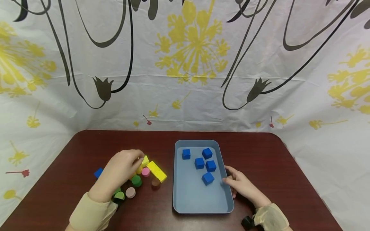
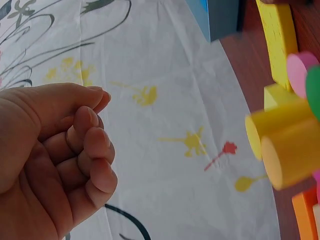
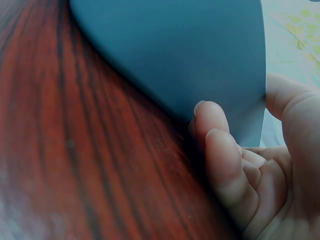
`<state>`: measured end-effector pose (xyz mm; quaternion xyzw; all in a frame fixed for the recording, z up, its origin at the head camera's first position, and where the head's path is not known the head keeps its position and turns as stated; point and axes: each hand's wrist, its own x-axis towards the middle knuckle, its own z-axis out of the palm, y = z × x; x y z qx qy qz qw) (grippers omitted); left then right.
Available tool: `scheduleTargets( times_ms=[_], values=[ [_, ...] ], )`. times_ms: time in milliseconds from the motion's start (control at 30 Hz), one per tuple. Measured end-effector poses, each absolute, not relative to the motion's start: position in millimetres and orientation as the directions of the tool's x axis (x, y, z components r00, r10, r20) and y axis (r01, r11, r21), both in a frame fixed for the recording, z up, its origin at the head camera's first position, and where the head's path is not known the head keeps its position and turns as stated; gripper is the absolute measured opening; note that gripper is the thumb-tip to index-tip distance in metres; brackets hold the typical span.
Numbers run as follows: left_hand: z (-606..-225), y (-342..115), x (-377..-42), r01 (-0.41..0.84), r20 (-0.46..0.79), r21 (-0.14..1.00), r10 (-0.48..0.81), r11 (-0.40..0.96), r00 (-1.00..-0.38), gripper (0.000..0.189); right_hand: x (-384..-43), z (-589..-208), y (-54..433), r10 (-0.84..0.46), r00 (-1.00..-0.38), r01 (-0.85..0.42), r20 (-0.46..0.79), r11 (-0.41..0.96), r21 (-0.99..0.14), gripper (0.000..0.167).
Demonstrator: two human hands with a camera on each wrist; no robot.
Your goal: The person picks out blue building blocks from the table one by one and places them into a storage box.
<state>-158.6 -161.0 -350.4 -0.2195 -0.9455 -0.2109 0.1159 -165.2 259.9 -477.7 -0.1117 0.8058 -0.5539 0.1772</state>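
Note:
My left hand point(image 1: 122, 165) hovers over a cluster of coloured blocks on the left of the table. In the left wrist view its fingers point(image 2: 97, 142) hang loosely curled, with nothing between them and the thumb. Close by its fingertips are a yellow block point(image 1: 145, 160) and a long yellow block point(image 1: 157, 171). At the right side of a grey-blue tray point(image 1: 188, 199), my right hand point(image 1: 241, 183) grips the wall, thumb at the rim and fingers against the outside. Several blue cubes point(image 1: 207, 178) lie in the tray, mostly towards its far half.
Around the left forearm lie a pink cylinder point(image 1: 145, 172), green cylinder point(image 1: 136, 181), brown cylinder point(image 1: 155, 183), pale cylinder point(image 1: 130, 192) and blue block point(image 1: 98, 173). The left forearm hides part of the pile. A patterned cloth point(image 1: 190, 106) hangs behind the table's far edge.

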Motion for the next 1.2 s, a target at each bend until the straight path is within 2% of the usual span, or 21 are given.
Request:
scheduleTargets(
  times_ms=[233,433,600,1200],
  values=[
    [-350,-187,-156,0.426,0.322,0.331,0.324,0.842,-0.89,0.008,-166,-478,259,-0.374,-0.913,0.013,-0.16,0.368,-0.93,0.066],
    [-347,-221,-152,0.339,0.305,0.354,0.235,0.872,-0.923,0.006,-167,-479,258,-0.372,-0.914,0.02,-0.163,0.36,-0.933,0.066],
    [-348,-245,-150,0.311,0.348,0.339,0.189,0.888,-0.918,0.006,-166,-481,259,-0.369,-0.915,0.024,-0.162,0.351,-0.936,0.065],
    [-376,-295,-152,0.175,0.317,0.353,0.058,0.919,-0.946,0.01,-164,-479,259,-0.353,-0.921,0.02,-0.162,0.373,-0.927,0.066]
  ],
)
